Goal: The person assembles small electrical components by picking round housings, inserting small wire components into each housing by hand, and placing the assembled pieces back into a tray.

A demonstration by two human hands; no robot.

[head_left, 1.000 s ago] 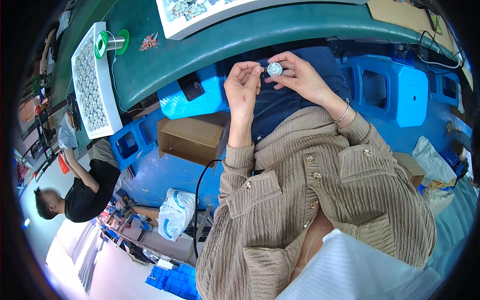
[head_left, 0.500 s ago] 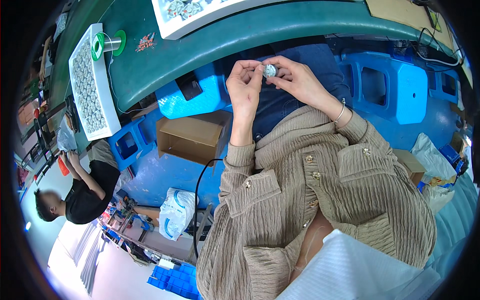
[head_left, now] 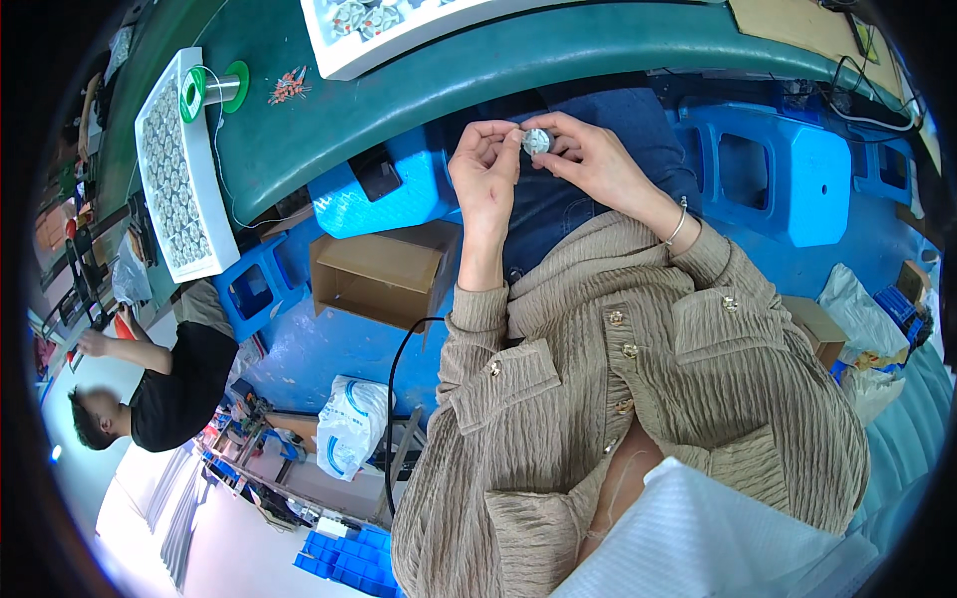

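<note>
A small round silvery part (head_left: 535, 141) is pinched between the fingertips of both hands, just below the edge of the green worktable (head_left: 419, 85). My left hand (head_left: 483, 169) touches it from the left with thumb and forefinger. My right hand (head_left: 590, 157) grips it from the right; a thin bracelet sits on that wrist. Both forearms wear beige ribbed sleeves. On the table lie a white tray (head_left: 179, 164) full of similar round parts, a second white tray (head_left: 379, 25) at the top, and a green spool of wire (head_left: 214, 90).
Blue plastic stools (head_left: 778, 169) stand under the table and an open cardboard box (head_left: 384, 274) sits on the blue floor. A black cable (head_left: 394, 399) hangs by my left side. Another person in a black top (head_left: 174, 384) works at far left. White bags (head_left: 349, 424) lie below.
Both hands with the round part have stayed together, shifting slightly left and up in view; the fingers have turned the part a little.
</note>
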